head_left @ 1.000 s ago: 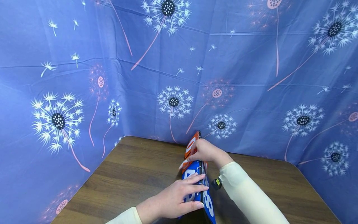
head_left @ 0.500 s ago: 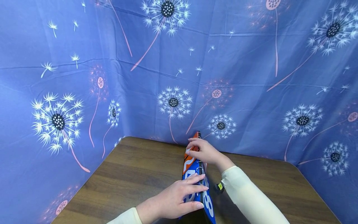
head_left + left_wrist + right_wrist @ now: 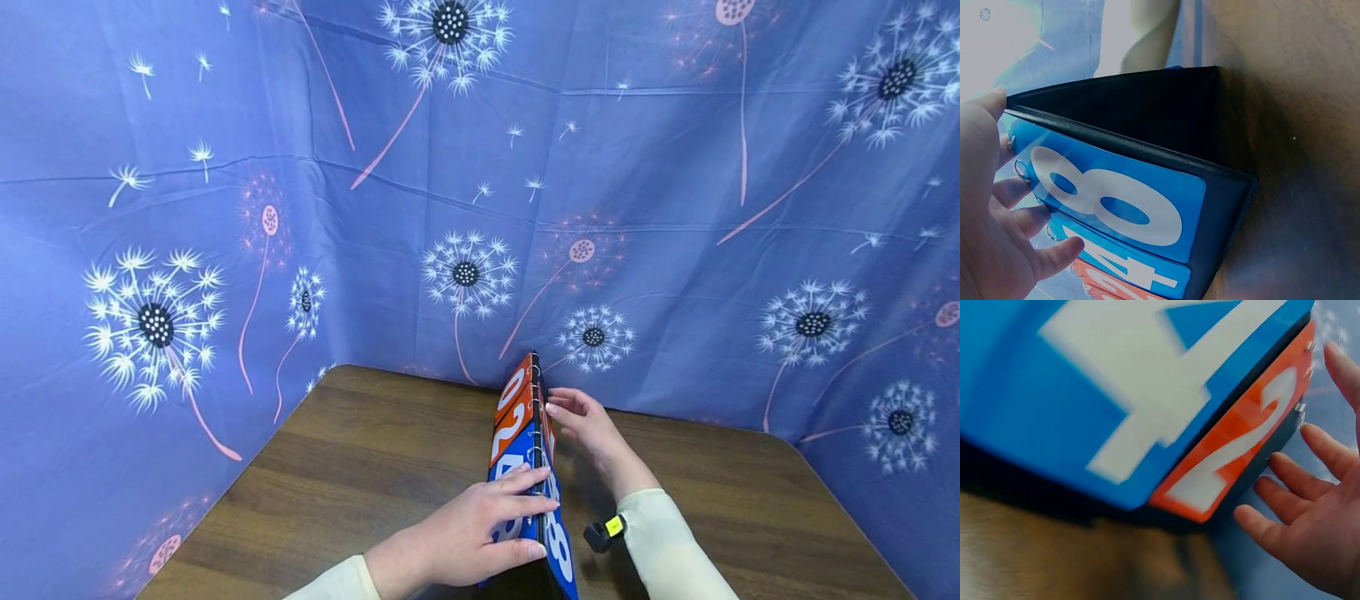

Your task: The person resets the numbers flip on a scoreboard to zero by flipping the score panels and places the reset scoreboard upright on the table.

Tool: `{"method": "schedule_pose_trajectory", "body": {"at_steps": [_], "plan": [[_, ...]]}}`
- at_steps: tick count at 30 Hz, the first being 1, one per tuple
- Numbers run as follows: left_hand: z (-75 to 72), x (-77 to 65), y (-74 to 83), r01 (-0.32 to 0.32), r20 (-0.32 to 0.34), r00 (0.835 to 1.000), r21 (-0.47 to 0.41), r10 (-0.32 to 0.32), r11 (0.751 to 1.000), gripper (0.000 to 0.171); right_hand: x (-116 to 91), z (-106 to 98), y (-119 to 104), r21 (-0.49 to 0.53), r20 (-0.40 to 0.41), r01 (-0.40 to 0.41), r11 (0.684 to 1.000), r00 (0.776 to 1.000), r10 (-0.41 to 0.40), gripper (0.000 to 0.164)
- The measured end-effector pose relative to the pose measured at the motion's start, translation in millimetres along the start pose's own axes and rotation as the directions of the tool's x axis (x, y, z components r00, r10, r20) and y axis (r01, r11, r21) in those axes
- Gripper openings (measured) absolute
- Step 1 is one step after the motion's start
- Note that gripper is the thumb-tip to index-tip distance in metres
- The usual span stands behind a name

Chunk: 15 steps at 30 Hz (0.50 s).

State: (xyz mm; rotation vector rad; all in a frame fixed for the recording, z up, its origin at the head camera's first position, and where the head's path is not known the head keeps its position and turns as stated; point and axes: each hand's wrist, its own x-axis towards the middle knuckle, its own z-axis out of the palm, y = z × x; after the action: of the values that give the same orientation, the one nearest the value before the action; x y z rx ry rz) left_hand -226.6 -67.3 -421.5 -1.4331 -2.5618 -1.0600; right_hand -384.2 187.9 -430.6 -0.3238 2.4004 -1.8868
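A tent-shaped flip scoreboard stands on the table, its ringed ridge running away from me. Blue and orange cards with white numerals hang on both faces. My left hand rests over the near part of the ridge, fingers spread across the rings and thumb by the near end. The left wrist view shows those fingers around the blue 8 card. Beside the right face, my right hand has bent, loose fingers and holds nothing. In the right wrist view its fingers spread near the orange 2 card; a blue 4 card is closer.
The brown wooden table extends to both sides of the scoreboard. A blue dandelion-patterned cloth hangs behind and to the sides, close to the scoreboard's far end. A small black device is fixed at the right wrist.
My right hand has let go of the orange cards on the left face, lifted over the ridge and come down beside the right face. The left hand has kept its place.
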Motion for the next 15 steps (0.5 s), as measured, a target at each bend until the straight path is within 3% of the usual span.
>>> {"method": "schedule_pose_trajectory", "body": {"at_steps": [5,15], "plan": [[0.6,-0.1,-0.1,-0.002,0.0,1.0,0.0,0.002,1.0,0.044,-4.0,0.7,24.2,0.052,0.027,-0.082,0.995,0.996,0.081,0.057],[0.5,0.1,1.0,-0.02,-0.022,1.0,0.046,0.021,0.999,0.045,-6.6,0.6,37.9,-0.005,-0.012,-0.108,0.994,0.994,0.108,0.056]]}}
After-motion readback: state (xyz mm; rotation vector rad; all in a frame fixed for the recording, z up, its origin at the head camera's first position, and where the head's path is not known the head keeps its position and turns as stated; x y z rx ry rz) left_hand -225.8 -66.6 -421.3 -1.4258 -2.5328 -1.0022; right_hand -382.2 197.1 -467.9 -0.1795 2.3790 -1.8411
